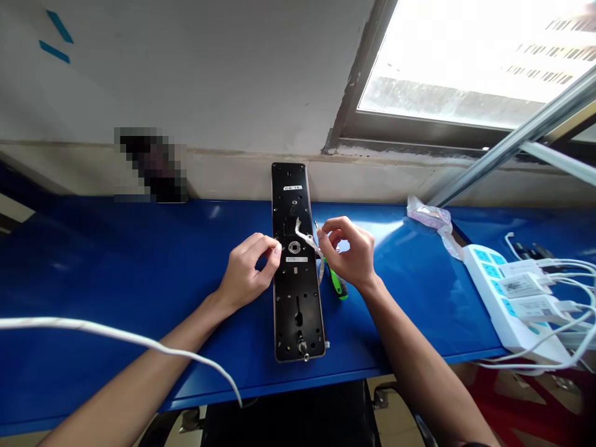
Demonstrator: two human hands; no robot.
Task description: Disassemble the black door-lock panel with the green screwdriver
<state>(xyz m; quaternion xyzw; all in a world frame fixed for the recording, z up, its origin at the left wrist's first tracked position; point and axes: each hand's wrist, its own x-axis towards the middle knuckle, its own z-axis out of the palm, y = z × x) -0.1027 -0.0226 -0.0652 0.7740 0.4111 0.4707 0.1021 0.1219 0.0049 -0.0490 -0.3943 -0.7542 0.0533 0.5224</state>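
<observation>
A long black door-lock panel (298, 285) lies on the blue table, its far end close to the wall. It has a round fitting with a square hole, a keyhole-shaped slot and a metal post at its near end. A white cable (305, 236) comes out of its middle and bends over the right edge. My left hand (251, 267) is closed in a pinch at the panel's left edge; what is between the fingertips is hidden. Beside the right edge, my right hand (348, 251) is pinched near a small dark-tipped piece. Below it lies a green-and-black screwdriver (338, 282), partly hidden.
A white power strip (484, 279) with several plugged chargers and cables stands at the right. Near the wall is a crumpled plastic packet (428, 214). A white cable (139, 335) hangs across the left foreground over my forearm. A black chair (288, 416) stands at the table's front edge.
</observation>
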